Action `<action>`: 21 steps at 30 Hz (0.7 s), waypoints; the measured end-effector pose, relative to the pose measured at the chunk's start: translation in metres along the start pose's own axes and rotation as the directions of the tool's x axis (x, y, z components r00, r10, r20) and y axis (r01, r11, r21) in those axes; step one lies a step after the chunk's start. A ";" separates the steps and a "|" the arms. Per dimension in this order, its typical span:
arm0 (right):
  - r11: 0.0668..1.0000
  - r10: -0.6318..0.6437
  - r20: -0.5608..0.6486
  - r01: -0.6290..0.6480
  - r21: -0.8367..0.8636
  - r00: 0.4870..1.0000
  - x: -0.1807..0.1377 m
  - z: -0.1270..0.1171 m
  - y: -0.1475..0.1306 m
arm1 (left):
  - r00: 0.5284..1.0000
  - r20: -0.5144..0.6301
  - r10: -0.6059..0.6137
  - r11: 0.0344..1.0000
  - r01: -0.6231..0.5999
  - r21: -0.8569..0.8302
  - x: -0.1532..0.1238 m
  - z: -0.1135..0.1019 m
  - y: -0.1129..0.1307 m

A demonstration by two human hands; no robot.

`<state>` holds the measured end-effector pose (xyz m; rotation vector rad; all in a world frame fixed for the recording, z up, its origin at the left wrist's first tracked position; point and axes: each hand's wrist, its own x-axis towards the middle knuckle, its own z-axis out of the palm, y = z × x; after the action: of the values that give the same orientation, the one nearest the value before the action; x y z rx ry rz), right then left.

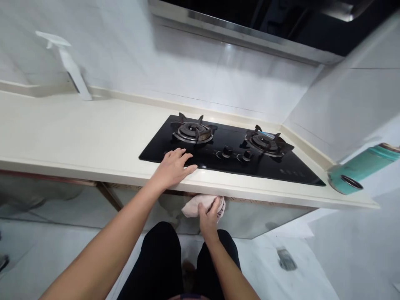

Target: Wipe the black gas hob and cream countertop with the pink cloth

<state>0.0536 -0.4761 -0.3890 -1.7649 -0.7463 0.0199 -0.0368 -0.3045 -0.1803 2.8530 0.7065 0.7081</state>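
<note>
My left hand (173, 167) lies flat with fingers spread on the front edge of the cream countertop (78, 137), its fingertips reaching the black glass gas hob (218, 160). Below the counter's front edge, my right hand (208, 212) is closed on a pale pink cloth (192, 206), pressed against the underside of the counter lip. The hob has two burners (192, 131) and two knobs (227, 151) near its front.
A white spray bottle (70, 64) stands at the back left against the tiled wall. A teal cylindrical container (359, 168) lies on its side at the counter's right end. A range hood hangs above. A floor drain (286, 259) is set in the white floor.
</note>
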 end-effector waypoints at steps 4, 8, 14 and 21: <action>0.957 -0.233 0.132 0.251 -0.144 0.963 0.005 -0.018 0.001 | 1.000 0.010 -0.006 1.000 0.006 0.013 -0.002 0.001 0.000; 0.848 -0.353 0.122 0.372 -0.376 0.928 0.026 -0.056 0.011 | 0.999 0.044 -0.023 1.000 0.023 0.008 -0.002 0.000 -0.001; 0.804 -0.404 0.102 0.406 -0.435 0.909 0.055 -0.106 0.045 | 0.999 0.038 -0.033 0.999 0.033 -0.001 -0.001 -0.002 -0.004; 0.946 -0.149 -0.469 -0.012 -0.324 0.871 0.104 -0.193 0.116 | 1.000 0.013 -0.027 0.999 0.027 0.028 0.003 0.001 -0.014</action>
<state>0.2644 -0.6071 -0.3881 -1.9317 -0.4517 -0.6107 -0.0399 -0.2906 -0.1830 2.8647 0.7570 0.6805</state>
